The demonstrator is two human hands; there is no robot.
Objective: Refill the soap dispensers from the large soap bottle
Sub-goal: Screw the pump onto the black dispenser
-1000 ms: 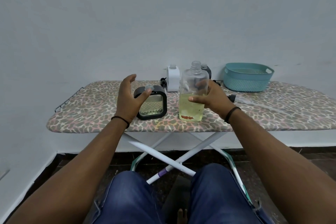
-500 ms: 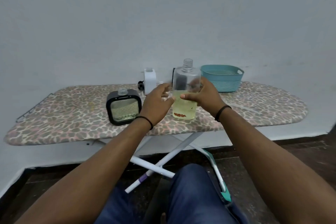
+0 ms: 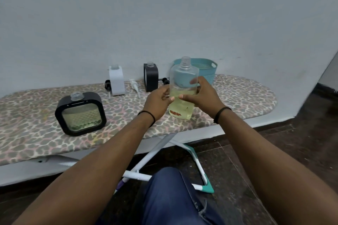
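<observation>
The large clear soap bottle, uncapped and about half full of yellow liquid, is upright just above the ironing board. My right hand grips it from the right and my left hand holds it from the left. A square black dispenser with an open neck stands at the left, holding greenish liquid. A white dispenser and a second black dispenser, both without pumps, stand at the back.
A teal basket sits behind the bottle near the wall. Loose pump heads lie between the back dispensers. The board's legs cross below, above my blue-jeaned knee. Dark floor lies to the right.
My left hand left the square black dispenser and moved right onto the soap bottle. Both hands now hold the bottle, slightly raised. The camera view shifted right.
</observation>
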